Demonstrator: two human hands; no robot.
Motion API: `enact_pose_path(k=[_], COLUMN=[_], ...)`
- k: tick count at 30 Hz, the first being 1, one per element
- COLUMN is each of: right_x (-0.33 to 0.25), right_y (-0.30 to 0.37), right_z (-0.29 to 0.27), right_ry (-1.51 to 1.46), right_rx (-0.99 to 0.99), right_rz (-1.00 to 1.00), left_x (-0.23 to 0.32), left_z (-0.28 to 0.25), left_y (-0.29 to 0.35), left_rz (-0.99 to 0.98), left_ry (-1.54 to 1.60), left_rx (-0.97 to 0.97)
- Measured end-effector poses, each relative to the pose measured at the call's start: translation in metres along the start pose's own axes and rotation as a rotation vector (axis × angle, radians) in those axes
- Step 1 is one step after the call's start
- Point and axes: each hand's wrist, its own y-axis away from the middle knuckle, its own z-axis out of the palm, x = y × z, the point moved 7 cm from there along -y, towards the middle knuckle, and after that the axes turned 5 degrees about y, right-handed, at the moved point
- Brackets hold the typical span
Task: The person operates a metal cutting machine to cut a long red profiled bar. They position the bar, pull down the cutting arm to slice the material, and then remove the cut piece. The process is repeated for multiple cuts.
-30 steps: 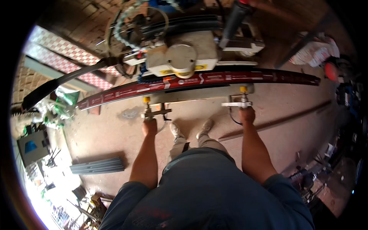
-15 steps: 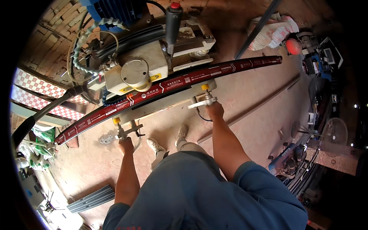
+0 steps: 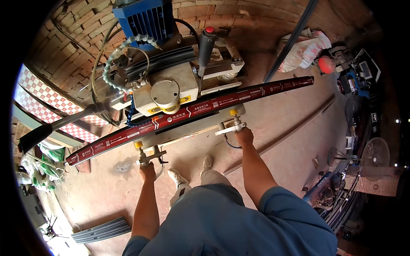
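Observation:
A long profile bar [image 3: 188,112] in dark red printed film lies across the bed of a cutting machine [image 3: 164,96]. Along its near side stand two metal clamps with yellow pads. My left hand [image 3: 147,171] is closed around the near end of the left clamp [image 3: 151,156], below its yellow pad. Farther right, my right hand [image 3: 244,137] grips the end of the right clamp [image 3: 230,129], which has a dark hose under it. Both pads sit close to the bar's near edge; contact is hard to make out. My fingers are partly hidden behind the knuckles.
A blue motor [image 3: 145,21] and an upright handle with a red button [image 3: 206,49] rise behind the bar. A long black-gripped lever [image 3: 55,123] reaches left. Strips [image 3: 102,230] lie at lower left, a long bar [image 3: 282,134] at right, near a fan [image 3: 375,153].
The whole view has shifted, so the machine sits lower and farther right, with more of the motor and brick wall showing. Both hands stay on the clamps.

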Motion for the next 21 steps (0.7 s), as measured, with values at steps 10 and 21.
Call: enact_pose_path(k=[10, 21], right_x=[0.018, -0.191], right_y=[-0.013, -0.023], right_z=[0.017, -0.218], right_ry=[-0.056, -1.066], right_rx=[-0.201, -0.313], right_rz=[-0.165, -0.751], left_x=[0.004, 0.145], left_z=[-0.051, -0.076], left_y=[0.053, 0.157], left_rz=[0.402, 0.681], left_ry=[0.062, 0.313], left_rx=[0.123, 0.161])
